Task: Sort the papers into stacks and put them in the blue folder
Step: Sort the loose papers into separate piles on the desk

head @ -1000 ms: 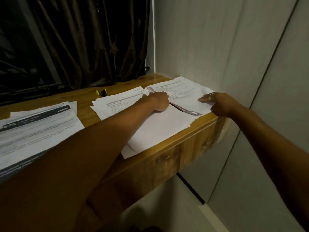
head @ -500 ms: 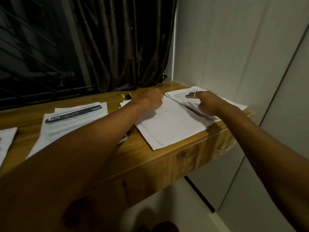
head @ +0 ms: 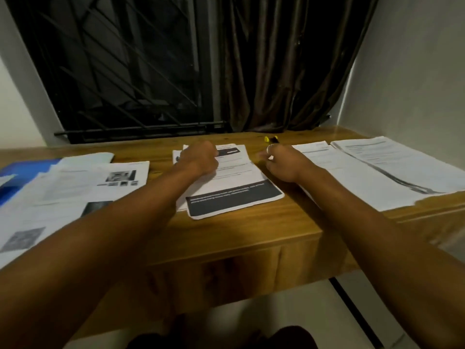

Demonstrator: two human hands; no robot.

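Wooden desk (head: 251,235), left hand (head: 198,158) on middle papers (head: 234,197), right hand (head: 281,163) beside them

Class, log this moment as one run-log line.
left hand: over middle stack | right hand: at its right edge | blue folder: far left, partly covered

Wooden desk (head: 251,230). L hand (head: 198,158) rests, fingers curled, on far part of centre stack (head: 234,195), which has a black band at its near edge. R hand (head: 281,163) sits just beside its right edge; grip unclear for both. Loose sheets (head: 75,187) overlap blue folder (head: 22,170) at left. Right-side stacks (head: 364,172) lie near the wall, yellow marker (head: 270,139) at back.
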